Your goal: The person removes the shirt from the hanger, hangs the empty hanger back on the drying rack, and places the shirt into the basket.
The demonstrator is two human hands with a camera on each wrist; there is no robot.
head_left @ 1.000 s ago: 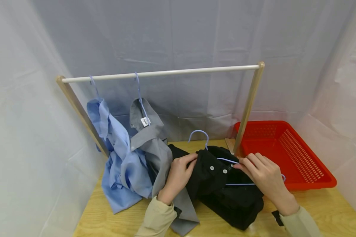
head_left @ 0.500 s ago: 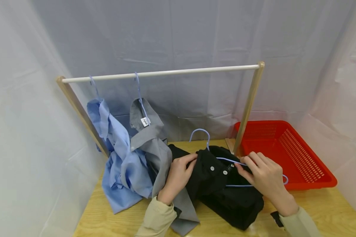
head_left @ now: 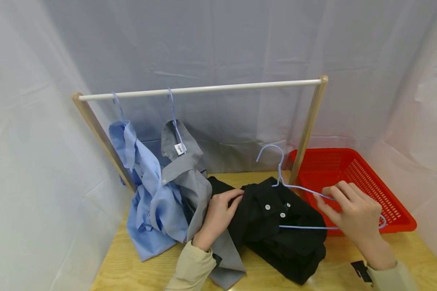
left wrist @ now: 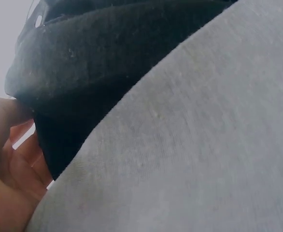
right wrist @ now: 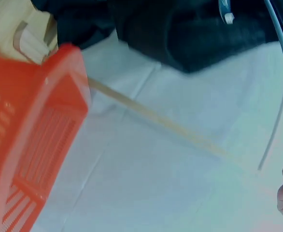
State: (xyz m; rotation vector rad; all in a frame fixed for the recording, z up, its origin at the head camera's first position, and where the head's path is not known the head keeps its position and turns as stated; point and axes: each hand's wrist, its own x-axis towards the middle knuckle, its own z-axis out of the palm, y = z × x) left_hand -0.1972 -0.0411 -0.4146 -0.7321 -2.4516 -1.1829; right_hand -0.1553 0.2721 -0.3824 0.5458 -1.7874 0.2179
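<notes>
A black shirt (head_left: 262, 238) with white buttons lies bunched on the table, its collar toward the rack. My left hand (head_left: 220, 216) pinches the shirt near its left shoulder; thumb and fingers also show on the dark cloth in the left wrist view. My right hand (head_left: 355, 212) grips the upper arm of a light purple hanger (head_left: 298, 186), to the right of the shirt. The hook and most of the upper arm are outside the cloth. The left part of the hanger's lower bar is hidden in the shirt.
A white-barred rack (head_left: 218, 88) with wooden legs stands behind. From it hang a blue shirt (head_left: 145, 178) and a grey shirt (head_left: 185, 169), which drapes beside my left arm. At the right sits a red plastic basket (head_left: 397, 202), partly behind my right hand.
My right hand has moved right, drawing the hanger partly out of the black shirt's neck; the hook has shifted right and up. My left hand has stayed in place on the shirt.
</notes>
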